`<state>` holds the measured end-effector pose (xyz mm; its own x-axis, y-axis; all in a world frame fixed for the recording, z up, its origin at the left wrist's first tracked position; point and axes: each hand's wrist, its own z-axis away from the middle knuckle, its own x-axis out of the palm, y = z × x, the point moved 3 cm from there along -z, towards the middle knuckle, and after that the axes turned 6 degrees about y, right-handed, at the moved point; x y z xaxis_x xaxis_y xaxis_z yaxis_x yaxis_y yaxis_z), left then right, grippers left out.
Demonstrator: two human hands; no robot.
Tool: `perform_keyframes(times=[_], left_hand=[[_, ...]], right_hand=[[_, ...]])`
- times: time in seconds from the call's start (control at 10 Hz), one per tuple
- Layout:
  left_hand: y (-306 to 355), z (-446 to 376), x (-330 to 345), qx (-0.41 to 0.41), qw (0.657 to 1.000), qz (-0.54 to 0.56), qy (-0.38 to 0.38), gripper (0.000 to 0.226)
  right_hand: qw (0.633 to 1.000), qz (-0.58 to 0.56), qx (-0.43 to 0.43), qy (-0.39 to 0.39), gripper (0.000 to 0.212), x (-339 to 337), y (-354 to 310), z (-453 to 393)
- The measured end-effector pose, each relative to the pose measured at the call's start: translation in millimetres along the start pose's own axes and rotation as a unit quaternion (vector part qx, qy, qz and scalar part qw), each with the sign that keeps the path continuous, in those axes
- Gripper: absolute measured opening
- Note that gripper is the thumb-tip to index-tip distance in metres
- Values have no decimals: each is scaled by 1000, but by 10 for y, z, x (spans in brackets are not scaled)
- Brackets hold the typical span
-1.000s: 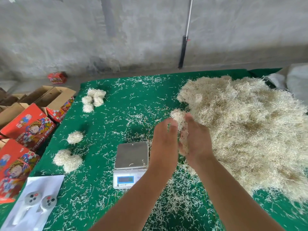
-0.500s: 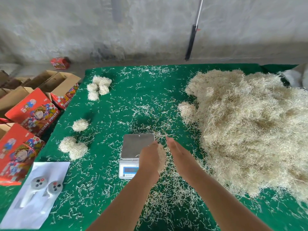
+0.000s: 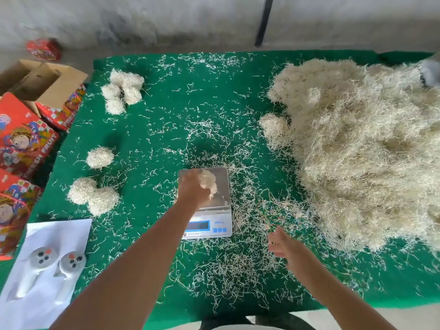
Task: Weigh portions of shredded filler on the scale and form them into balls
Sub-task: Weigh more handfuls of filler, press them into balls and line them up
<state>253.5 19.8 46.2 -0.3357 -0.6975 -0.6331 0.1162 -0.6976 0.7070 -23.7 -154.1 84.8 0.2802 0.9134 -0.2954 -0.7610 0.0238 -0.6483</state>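
Two bare hands appear at centre frame: the left hand point(image 3: 191, 186) grips a portion of shredded filler point(image 3: 208, 181) on the steel platform of the scale point(image 3: 207, 206), while the right hand point(image 3: 282, 245), blurred, hangs with fingers loose and holds nothing at lower right of the scale. Seven finished balls point(image 3: 100, 157) lie at left on the green table point(image 3: 166, 120); the bulk filler pile point(image 3: 357, 144) fills the right.
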Motion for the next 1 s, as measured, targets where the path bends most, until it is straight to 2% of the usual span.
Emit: perform_keyframes(times=[0.1,0.3,0.4,0.5,0.6,0.7,0.8,0.9,1.0], left_hand=[[-81,-102,70,72,996,-55,5,76],[-269,-3,-256,95,995,-2,33,70],[-481,125,-523,77,994,0,83,54],[-700,263,-690,58,994,5,94,41],[-848,364,-776,48,994,1,97,34],[-923,414,-827,36,994,10,103,32],[-951,447,-836,29,994,12,104,31],[-953,477,-819,20,994,13,105,31],[-923,484,-792,24,995,9,100,32]], right_hand=[[1000,5,9,12,50,73,55,-1],[994,108,-34,4,83,171,-203,56],[999,42,-16,17,56,179,-243,-45],[998,46,-35,19,61,258,-290,-104],[996,80,-41,27,56,340,-373,-95],[993,107,-45,30,34,386,-434,-103],[979,189,-78,2,39,432,-480,-105],[990,107,-88,3,88,406,-457,-151],[990,98,-98,-4,90,389,-456,-124]])
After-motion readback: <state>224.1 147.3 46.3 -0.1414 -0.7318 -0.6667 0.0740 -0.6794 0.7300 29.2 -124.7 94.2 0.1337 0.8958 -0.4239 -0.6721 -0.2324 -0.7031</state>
